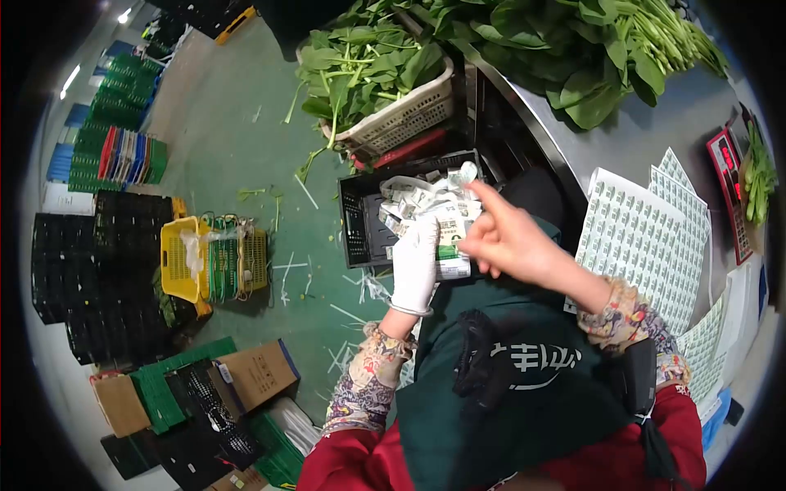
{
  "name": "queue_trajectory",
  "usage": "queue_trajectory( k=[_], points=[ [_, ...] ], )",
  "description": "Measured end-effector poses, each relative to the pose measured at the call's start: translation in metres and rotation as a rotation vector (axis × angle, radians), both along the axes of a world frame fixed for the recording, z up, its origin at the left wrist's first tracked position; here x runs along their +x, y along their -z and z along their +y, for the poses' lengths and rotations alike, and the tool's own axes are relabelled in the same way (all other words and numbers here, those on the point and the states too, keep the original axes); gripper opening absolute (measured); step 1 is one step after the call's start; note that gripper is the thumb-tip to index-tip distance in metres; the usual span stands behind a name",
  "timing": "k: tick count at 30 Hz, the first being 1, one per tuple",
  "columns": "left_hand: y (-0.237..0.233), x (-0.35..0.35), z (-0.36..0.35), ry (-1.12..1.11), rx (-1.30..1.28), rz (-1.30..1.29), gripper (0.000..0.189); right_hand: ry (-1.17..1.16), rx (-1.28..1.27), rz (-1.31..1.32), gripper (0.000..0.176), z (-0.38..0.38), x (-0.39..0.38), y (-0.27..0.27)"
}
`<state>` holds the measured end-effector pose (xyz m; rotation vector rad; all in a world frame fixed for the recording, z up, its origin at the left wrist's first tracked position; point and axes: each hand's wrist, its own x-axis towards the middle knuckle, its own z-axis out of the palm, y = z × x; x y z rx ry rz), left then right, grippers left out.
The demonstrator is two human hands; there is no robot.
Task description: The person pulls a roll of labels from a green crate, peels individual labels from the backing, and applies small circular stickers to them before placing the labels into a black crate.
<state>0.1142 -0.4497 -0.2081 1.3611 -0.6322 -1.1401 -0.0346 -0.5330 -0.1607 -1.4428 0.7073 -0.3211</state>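
Note:
My left hand [415,260], in a white glove, is closed on a white-and-green printed label [450,237] over the black crate [354,217]. Just to its right is my bare right hand [516,241], index finger stretched out and thumb apart, the thumb tip right at the label's edge. A small round whitish piece [468,170] shows by the index fingertip. Beneath both hands, the crate contains a loose heap of printed white paper strips [409,196]; the hands cover part of it.
Leafy greens fill a beige basket [401,123] ahead. On the metal table [540,110] at right lie more greens [589,65], label sheets [630,233] and a red scale [729,192]. Yellow baskets [182,258] and black crates [65,270] stand left; scraps litter the green floor [221,106].

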Motion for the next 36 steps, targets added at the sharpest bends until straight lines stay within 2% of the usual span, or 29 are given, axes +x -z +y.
queue_trajectory(
  k=[2, 3, 5, 7, 9, 10, 12, 13, 14, 15, 16, 17, 18, 20, 21, 22, 23, 24, 26, 27, 30, 31, 34, 35, 36],
  points=[
    [0.005, -0.001, -0.003, 0.009, -0.008, -0.034, 0.032, -0.058, -0.003, 0.007, 0.066, 0.007, 0.004, 0.010],
    [0.008, 0.003, -0.002, 0.045, 0.021, -0.203, 0.030, -0.056, -0.058, 0.026, 0.067, 0.007, 0.005, 0.009],
    [0.002, -0.004, -0.003, 0.022, 0.019, -0.169, 0.029, -0.047, -0.164, 0.065, 0.069, 0.006, 0.005, 0.007],
    [-0.010, -0.008, -0.002, 0.051, 0.056, -0.161, 0.028, -0.072, -0.379, 0.045, 0.069, 0.006, 0.004, 0.021],
    [0.005, -0.012, -0.004, 0.032, -0.058, -0.302, 0.027, -0.081, -0.627, 0.087, 0.073, 0.002, 0.001, 0.023],
    [0.009, -0.012, -0.006, 0.019, -0.117, -0.374, 0.027, -0.050, -0.634, 0.083, 0.074, -0.001, 0.001, 0.025],
    [-0.007, -0.005, -0.011, 0.076, -0.089, -0.103, 0.029, 0.018, -0.644, 0.075, 0.076, -0.007, 0.004, 0.022],
    [-0.019, -0.003, -0.012, 0.134, -0.083, 0.059, 0.030, -0.011, -0.328, 0.115, 0.074, -0.011, 0.003, 0.008],
    [-0.029, -0.001, -0.013, 0.191, -0.076, 0.223, 0.032, 0.100, -0.199, -0.041, 0.069, -0.012, 0.005, -0.001],
    [-0.019, 0.001, -0.010, 0.208, -0.143, 0.128, 0.036, 0.229, -0.170, -0.071, 0.066, -0.016, 0.004, -0.004],
    [-0.015, 0.003, -0.007, 0.260, -0.121, -0.017, 0.032, 0.359, -0.140, -0.105, 0.062, -0.023, 0.005, -0.005],
    [-0.010, 0.003, -0.002, 0.287, -0.007, 0.027, 0.029, 0.426, -0.071, -0.205, 0.059, -0.033, 0.002, 0.001],
    [-0.003, 0.004, 0.005, 0.312, 0.114, 0.071, 0.027, 0.440, -0.024, -0.252, 0.047, -0.039, 0.000, 0.005],
    [0.009, -0.001, 0.008, 0.228, 0.076, 0.026, 0.026, 0.470, -0.336, -0.033, 0.032, -0.035, -0.001, 0.010],
    [0.009, -0.003, 0.006, 0.173, 0.052, 0.042, 0.026, 0.501, -0.383, -0.064, 0.021, -0.028, 0.001, 0.013],
    [0.007, -0.005, 0.003, 0.117, 0.022, 0.059, 0.027, 0.444, -0.319, -0.064, 0.018, -0.023, -0.001, 0.016],
    [0.002, -0.006, -0.001, 0.068, 0.009, 0.216, 0.027, 0.379, -0.148, -0.029, 0.016, -0.016, 0.000, 0.011],
    [0.003, -0.007, -0.002, 0.047, 0.000, 0.189, 0.027, 0.316, 0.025, 0.009, 0.014, -0.007, 0.000, 0.006],
    [0.003, -0.005, -0.005, 0.019, -0.014, 0.134, 0.026, 0.280, -0.055, 0.011, 0.013, 0.003, 0.001, 0.012],
    [0.004, -0.003, -0.004, 0.030, -0.017, -0.008, 0.024, 0.272, -0.058, -0.013, 0.013, 0.005, 0.002, 0.015],
    [0.005, -0.008, -0.003, -0.010, -0.002, -0.015, 0.023, 0.290, -0.136, -0.016, 0.013, 0.004, 0.002, 0.022],
    [0.007, -0.009, -0.002, -0.022, -0.023, -0.107, 0.020, 0.292, -0.194, -0.003, 0.015, 0.005, 0.001, 0.022],
    [0.013, -0.013, 0.002, -0.035, -0.019, -0.220, 0.018, 0.277, -0.686, 0.030, 0.018, 0.005, 0.001, 0.026],
    [0.010, -0.018, 0.000, -0.066, -0.090, -0.151, 0.017, 0.236, -0.755, 0.066, 0.025, 0.002, 0.002, 0.028],
    [0.007, -0.017, -0.001, -0.053, -0.075, -0.112, 0.017, 0.253, -0.650, 0.107, 0.031, 0.000, 0.001, 0.026]
  ],
)
